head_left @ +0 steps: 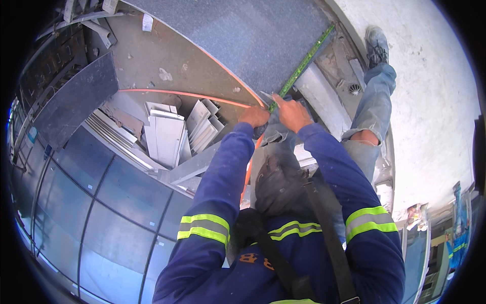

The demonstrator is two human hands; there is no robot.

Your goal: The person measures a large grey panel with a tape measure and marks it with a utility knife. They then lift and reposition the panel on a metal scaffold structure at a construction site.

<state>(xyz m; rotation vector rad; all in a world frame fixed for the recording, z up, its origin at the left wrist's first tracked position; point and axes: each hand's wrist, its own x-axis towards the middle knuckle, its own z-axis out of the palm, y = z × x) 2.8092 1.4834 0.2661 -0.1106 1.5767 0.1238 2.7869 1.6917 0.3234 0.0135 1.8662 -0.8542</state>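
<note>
A green tape measure (306, 62) stretches its blade along the edge of a large grey slab (243, 38), from the far corner down to my hands. My left hand (254, 116) is closed at the near end of the blade; a dark edge beneath it looks like the tape's case, mostly hidden. Beside it, my right hand (294, 114) grips a thin, pale, pointed marking tool (266, 95), whose tip lies over the slab's near corner. The right hand's fingers press close to the blade. What kind of tool it is, I cannot tell.
An orange hose (187, 93) runs past the slab and under my hands. White metal profiles (166, 133) stand at left, near a dark panel (78, 99). Glazed panels (119, 223) lie lower left. My booted foot (377, 44) rests by a pale floor (430, 101); another person (458, 243) appears far right.
</note>
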